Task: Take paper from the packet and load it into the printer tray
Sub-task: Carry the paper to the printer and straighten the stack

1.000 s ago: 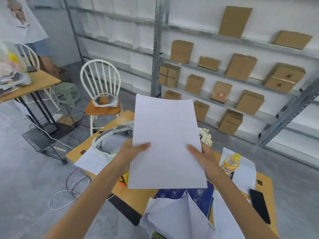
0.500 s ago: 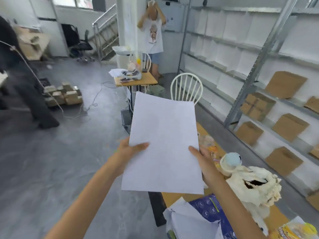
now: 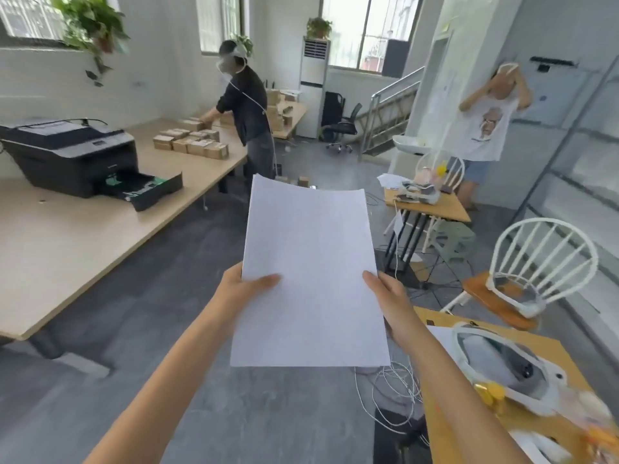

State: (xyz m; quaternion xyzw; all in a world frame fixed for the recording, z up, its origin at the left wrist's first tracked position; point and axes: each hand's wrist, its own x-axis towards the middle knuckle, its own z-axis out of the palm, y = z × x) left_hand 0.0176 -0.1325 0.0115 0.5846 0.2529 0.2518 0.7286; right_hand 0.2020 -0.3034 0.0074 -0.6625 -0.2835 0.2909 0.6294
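Note:
A white stack of paper (image 3: 310, 272) is held up in front of me, over the grey floor. My left hand (image 3: 243, 289) grips its left edge with the thumb on top. On the right edge, my right hand (image 3: 388, 301) grips the same stack. A black printer (image 3: 68, 152) stands on the long wooden table (image 3: 60, 242) at the far left. Its paper tray (image 3: 147, 187) is pulled out toward me and shows no paper inside. The paper packet is out of view.
A person in dark clothes (image 3: 248, 112) sorts small boxes (image 3: 191, 144) at the far end of the long table. Another person (image 3: 487, 128) stands at the right by a small desk (image 3: 432, 205). A white chair (image 3: 529, 276) and a cluttered orange table (image 3: 502, 373) are at my right.
My view has swung left from the shelves and orange table toward the printer. Both hands keep the same grip on the paper.

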